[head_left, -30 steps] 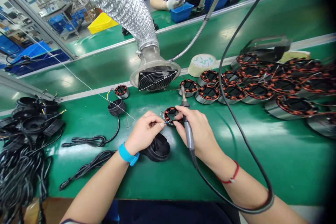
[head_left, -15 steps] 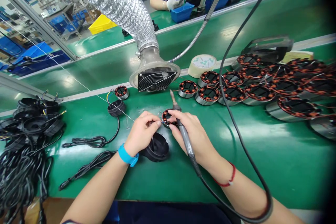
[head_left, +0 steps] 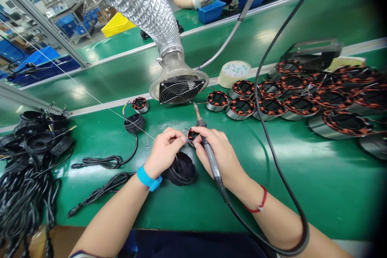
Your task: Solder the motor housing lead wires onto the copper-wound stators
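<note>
Head view: left hand (head_left: 166, 149) is pinching a thin wire (head_left: 188, 140) in its grip; right hand (head_left: 222, 153) is clasping a soldering iron (head_left: 211, 156), fingertips at a copper-wound stator (head_left: 191, 134) sitting between both hands, beyond a black housing (head_left: 185, 171).

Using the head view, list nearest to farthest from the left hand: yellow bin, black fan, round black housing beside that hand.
1. Round black housing: beside the left hand.
2. Black fan: beyond the hand, below the silver duct.
3. Yellow bin: far back, upper left.
</note>
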{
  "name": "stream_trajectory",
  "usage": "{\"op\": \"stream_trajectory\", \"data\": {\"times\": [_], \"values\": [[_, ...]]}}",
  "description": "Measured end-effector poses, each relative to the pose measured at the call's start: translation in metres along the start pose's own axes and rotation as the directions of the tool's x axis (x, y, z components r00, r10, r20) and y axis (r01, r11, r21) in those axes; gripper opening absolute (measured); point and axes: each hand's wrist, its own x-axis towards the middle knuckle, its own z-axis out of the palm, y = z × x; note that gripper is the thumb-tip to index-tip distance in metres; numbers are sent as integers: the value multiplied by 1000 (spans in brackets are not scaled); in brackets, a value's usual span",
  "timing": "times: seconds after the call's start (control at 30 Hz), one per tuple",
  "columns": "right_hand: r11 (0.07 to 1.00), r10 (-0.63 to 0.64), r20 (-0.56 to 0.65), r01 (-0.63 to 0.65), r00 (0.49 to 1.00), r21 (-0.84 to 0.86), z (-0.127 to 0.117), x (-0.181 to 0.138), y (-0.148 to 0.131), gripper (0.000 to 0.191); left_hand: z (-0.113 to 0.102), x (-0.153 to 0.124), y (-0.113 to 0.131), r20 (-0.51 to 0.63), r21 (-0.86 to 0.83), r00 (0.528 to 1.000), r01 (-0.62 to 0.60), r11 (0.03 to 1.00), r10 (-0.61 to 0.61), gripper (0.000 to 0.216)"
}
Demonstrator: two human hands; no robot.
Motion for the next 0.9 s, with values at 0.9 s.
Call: {"op": "stream_trajectory", "data": {"times": [0.9], "values": [[958, 168, -265, -94, 950, 270, -21, -64, -13, 18, -3, -1, -5, 5, 179, 982, -184, 966, 187, 8]]}}
